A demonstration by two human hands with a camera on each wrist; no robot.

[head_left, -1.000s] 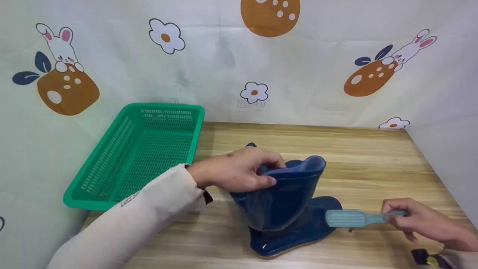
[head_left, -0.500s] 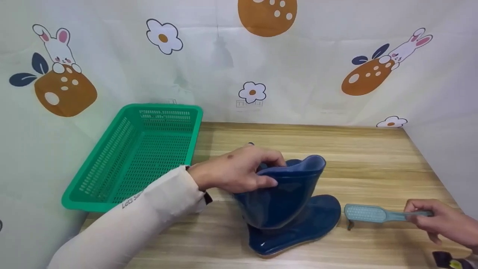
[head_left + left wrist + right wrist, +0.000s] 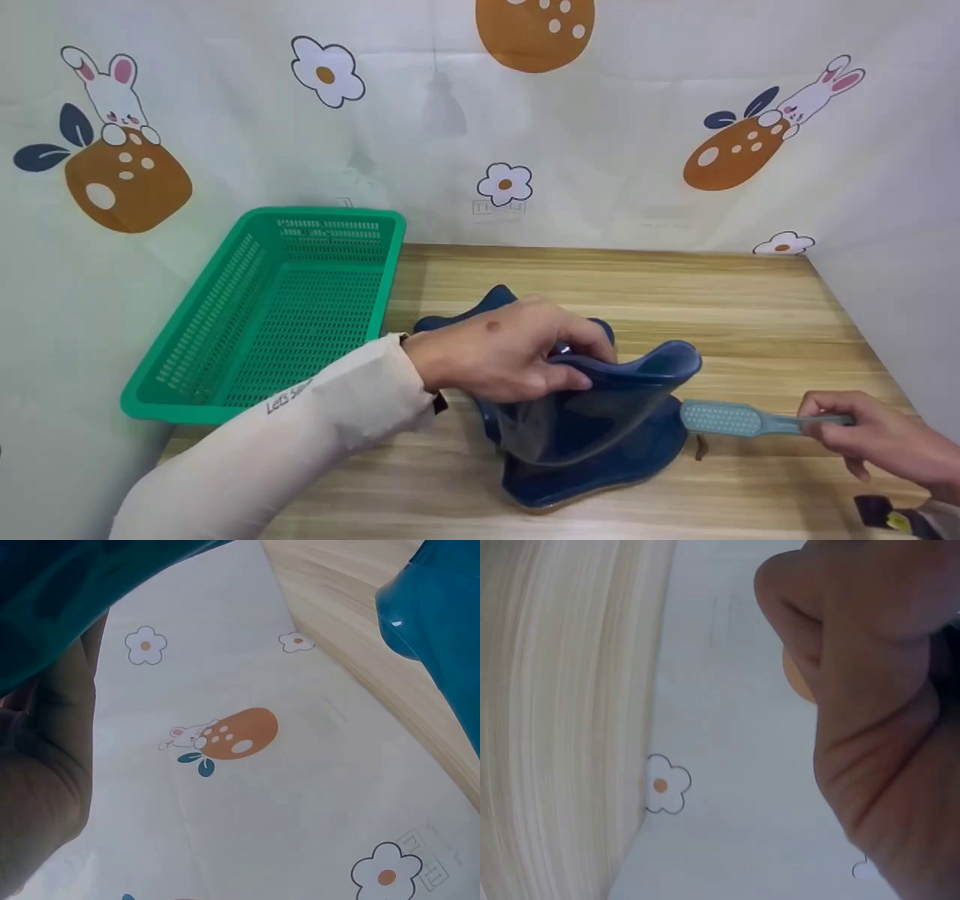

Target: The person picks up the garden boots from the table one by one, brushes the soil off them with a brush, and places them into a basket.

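Observation:
My left hand [image 3: 510, 349] grips the top edge of a dark blue rubber boot [image 3: 607, 457], thumb outside and fingers inside the shaft. The shaft is bent over and the toe points right. A second blue boot [image 3: 450, 321] is behind it, partly hidden by that hand. My right hand [image 3: 862, 431] holds a light blue-grey brush [image 3: 721, 418] by its handle. The brush head meets the front of the boot's toe; whether it touches cannot be told. In the left wrist view, blue boot surfaces [image 3: 442, 622] show at both upper corners. The right wrist view shows curled fingers [image 3: 795, 592].
A green perforated basket [image 3: 390, 281] stands at the left on the wooden table [image 3: 735, 315]. A small brown bit [image 3: 701, 448] lies near the boot's toe. A patterned sheet [image 3: 630, 112] walls the back and sides.
The brush slid right off the toe, then came back left to its edge. My left hand shifted right and the shaft leans further right, baring more of the boot behind.

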